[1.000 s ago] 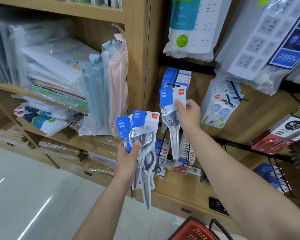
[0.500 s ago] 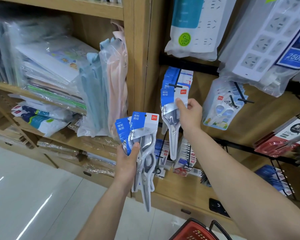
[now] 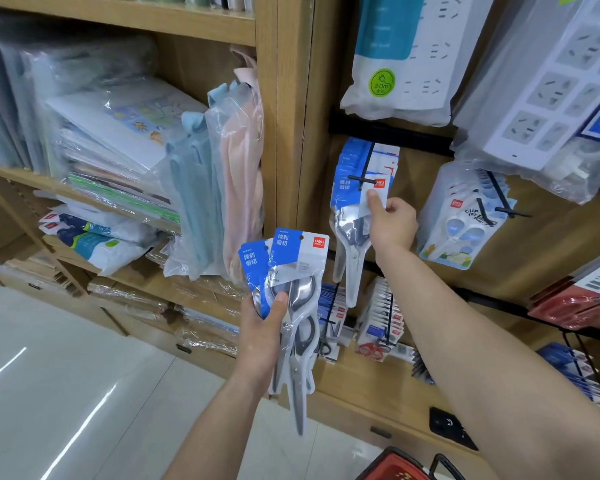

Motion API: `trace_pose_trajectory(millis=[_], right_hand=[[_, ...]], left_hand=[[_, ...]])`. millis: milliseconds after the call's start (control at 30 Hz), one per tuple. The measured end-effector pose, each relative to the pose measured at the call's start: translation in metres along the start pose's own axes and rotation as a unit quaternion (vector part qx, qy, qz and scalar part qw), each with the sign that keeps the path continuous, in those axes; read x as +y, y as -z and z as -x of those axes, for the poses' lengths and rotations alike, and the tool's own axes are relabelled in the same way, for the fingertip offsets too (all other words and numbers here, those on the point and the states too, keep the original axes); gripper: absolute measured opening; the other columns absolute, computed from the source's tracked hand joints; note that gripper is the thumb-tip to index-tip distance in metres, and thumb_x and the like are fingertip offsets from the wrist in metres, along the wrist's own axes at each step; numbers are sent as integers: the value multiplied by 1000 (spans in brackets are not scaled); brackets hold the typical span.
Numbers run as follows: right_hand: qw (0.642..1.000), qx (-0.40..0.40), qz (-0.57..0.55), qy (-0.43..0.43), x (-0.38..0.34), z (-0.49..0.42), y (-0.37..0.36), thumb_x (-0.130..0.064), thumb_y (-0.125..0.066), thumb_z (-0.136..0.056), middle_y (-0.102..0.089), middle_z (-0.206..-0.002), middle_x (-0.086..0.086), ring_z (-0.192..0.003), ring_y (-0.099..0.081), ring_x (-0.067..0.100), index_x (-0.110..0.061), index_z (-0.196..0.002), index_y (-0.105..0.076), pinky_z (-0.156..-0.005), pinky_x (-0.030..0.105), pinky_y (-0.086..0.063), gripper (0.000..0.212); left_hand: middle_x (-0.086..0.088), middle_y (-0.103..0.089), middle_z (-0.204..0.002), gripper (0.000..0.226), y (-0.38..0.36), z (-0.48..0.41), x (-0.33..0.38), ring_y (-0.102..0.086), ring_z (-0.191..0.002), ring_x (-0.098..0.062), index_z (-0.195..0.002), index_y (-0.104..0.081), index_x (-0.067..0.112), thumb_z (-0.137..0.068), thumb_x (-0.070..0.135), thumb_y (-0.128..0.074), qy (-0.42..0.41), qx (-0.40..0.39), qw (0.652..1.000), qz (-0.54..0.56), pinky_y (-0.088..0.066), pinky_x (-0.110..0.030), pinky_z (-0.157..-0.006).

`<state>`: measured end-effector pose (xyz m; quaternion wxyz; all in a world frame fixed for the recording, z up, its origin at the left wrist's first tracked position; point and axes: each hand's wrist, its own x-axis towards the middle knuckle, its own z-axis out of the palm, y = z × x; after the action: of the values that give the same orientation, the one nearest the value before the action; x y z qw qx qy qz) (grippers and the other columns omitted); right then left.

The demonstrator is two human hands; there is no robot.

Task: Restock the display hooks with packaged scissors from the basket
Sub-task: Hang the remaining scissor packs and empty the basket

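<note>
Right hand (image 3: 392,221) fingers (image 3: 374,199) pinch scissors pack (image 3: 350,233) by card top, at hook (image 3: 362,180) tip. Left hand (image 3: 262,327) fingers clamped round spare packs (image 3: 300,268). Best: keep card square, slide straight back. Power-strip bag (image 3: 399,64) overhangs above; neighbouring hook (image 3: 503,211) near; basket (image 3: 395,471) below, well apart.

The left grip (image 3: 262,327) clenches low; the right grip (image 3: 392,220) pinches higher up.

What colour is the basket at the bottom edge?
The basket is red, with a black handle; the head view shows it.
</note>
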<state>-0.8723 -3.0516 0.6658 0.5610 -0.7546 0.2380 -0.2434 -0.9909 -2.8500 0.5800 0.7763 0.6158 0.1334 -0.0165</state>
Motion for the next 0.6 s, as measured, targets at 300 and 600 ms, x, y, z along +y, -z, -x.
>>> trace_pose_trajectory(millis=[300, 600], right_hand=[[984, -176, -28, -25, 45, 109, 33, -46, -67, -95, -68, -105, -10, -94, -65, 5, -27, -107, -62, -86, 24, -53, 23], [973, -202, -109, -15, 64, 133, 31, -14, -76, -92, -79, -97, -6, -91, -75, 10, -22, -105, -73, -77, 25, -57, 15]], left_hand=[[6, -74, -115, 20, -14, 3, 1, -70, -109, -13, -122, -58, 31, -103, 32, -63, -14, -20, 1000, -3, -55, -32, -90], [-3, -73, -125, 63, -33, 8, -13, -71, -116, -24, -133, -55, 25, -82, 57, -72, 4, -38, 999, 27, -53, -55, -104]])
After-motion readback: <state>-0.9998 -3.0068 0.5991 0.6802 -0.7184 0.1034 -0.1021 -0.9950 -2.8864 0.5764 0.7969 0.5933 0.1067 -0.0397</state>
